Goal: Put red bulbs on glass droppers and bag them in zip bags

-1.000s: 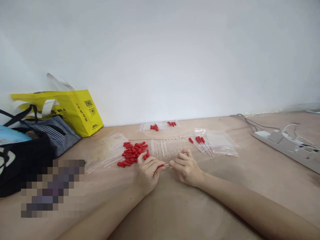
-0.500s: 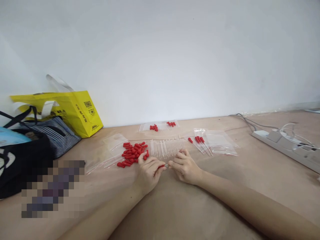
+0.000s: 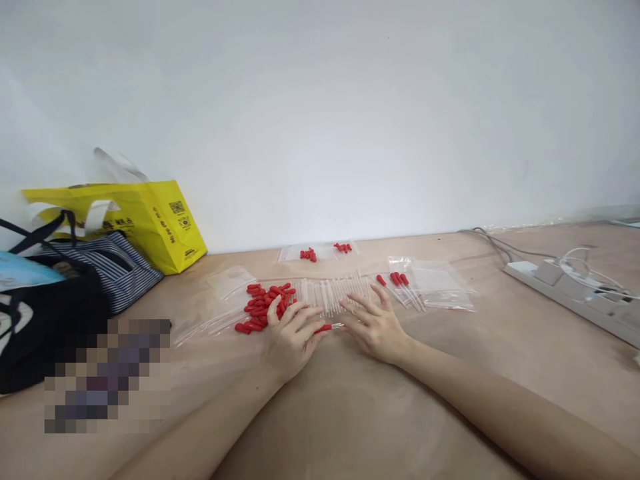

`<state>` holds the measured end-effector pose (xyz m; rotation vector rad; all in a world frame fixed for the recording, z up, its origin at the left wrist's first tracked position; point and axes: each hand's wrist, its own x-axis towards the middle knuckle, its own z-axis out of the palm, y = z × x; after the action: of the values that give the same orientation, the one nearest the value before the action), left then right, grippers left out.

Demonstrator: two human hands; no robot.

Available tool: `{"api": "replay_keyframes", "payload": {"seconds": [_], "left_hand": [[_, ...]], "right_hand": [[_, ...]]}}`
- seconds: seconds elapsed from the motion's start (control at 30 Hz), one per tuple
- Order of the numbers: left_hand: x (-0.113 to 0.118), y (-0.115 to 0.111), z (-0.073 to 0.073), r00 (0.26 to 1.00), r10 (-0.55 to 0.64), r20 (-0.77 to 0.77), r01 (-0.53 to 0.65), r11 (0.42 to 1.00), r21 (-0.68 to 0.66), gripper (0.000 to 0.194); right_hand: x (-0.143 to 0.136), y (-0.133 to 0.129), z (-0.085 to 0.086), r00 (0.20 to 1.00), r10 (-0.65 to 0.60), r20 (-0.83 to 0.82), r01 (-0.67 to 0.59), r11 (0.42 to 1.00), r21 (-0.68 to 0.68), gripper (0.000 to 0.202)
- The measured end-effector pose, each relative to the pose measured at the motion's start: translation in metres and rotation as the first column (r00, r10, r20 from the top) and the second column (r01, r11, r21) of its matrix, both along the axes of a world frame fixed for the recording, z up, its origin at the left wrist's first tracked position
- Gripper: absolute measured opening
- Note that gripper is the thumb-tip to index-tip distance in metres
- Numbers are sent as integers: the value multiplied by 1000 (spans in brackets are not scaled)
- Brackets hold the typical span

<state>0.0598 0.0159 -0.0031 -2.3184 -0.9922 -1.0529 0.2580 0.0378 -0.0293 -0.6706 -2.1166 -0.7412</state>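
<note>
My left hand [image 3: 293, 337] has its thumb and fingertips at the red bulb of a dropper [image 3: 325, 328], whose clear tube points right. At the tube's other end is my right hand [image 3: 377, 330], its fingers spread over the near edge of a row of clear tubes [image 3: 327, 293]. Loose red bulbs [image 3: 260, 307] lie in a pile just beyond and left of my left hand. Several droppers with red bulbs [image 3: 397, 279] rest on clear bags right of the row. Whether my right fingers touch the tube is hard to tell.
Clear bags [image 3: 443, 277] lie at the right, and another bag with red bulbs [image 3: 290, 254] near the wall. A white power strip [image 3: 575, 300] with cables is far right. A yellow bag [image 3: 165, 227], a striped pouch [image 3: 117, 267] and a black bag [image 3: 75, 320] stand left.
The fingers of my right hand have opened and spread from their pinch. My left fingers have loosened and stretched out, and more of the dropper shows between my hands.
</note>
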Motion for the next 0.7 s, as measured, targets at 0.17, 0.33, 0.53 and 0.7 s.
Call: {"api": "replay_keyframes", "payload": {"seconds": [0.17, 0.33, 0.53, 0.7], "left_hand": [[-5, 4, -5, 997, -5, -82, -4, 995, -103, 16], [-9, 10, -14, 990, 42, -134, -75, 965, -251, 25], [-9, 12, -17, 992, 22, -126, -64, 939, -339, 17], [-8, 12, -15, 993, 23, -117, -63, 934, -353, 15]], "right_hand": [[8, 3, 5, 990, -106, 94, 117, 986, -121, 13], [35, 28, 16, 893, -430, 134, 440, 773, -456, 26], [65, 50, 22, 660, -731, 173, 601, 376, -705, 31], [66, 51, 19, 591, -765, 257, 636, 245, -732, 32]]}}
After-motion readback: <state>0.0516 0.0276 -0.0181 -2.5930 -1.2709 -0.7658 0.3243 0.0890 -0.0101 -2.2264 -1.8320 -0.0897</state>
